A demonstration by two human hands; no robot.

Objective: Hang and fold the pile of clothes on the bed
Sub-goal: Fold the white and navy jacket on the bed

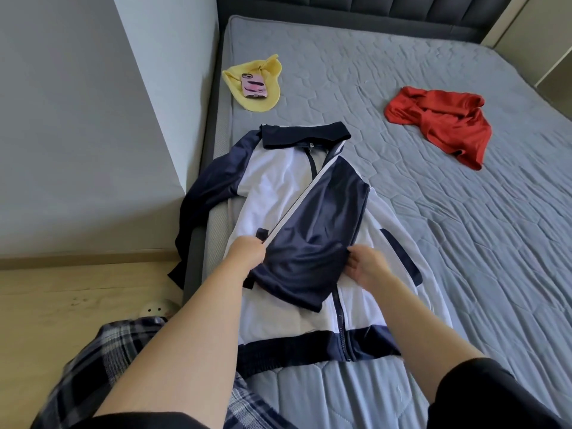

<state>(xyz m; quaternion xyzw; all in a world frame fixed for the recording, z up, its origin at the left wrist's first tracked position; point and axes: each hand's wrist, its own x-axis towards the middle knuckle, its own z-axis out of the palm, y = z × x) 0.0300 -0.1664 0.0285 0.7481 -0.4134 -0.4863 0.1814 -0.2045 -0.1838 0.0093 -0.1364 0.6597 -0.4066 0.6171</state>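
The grey quilted bed (402, 72) carries a white and navy jacket (272, 187) lying flat along its left edge, near the foot. One navy sleeve (322, 218) is folded across the jacket's front. A crumpled red garment (439, 122) lies toward the right edge. A yellow cloth (263, 97) sits at the left edge near the headboard. The left hand (244, 255) and right hand (368, 267) have their fingers clamped on opposite edges of the folded sleeve. A phone (253, 85) rests on the yellow cloth.
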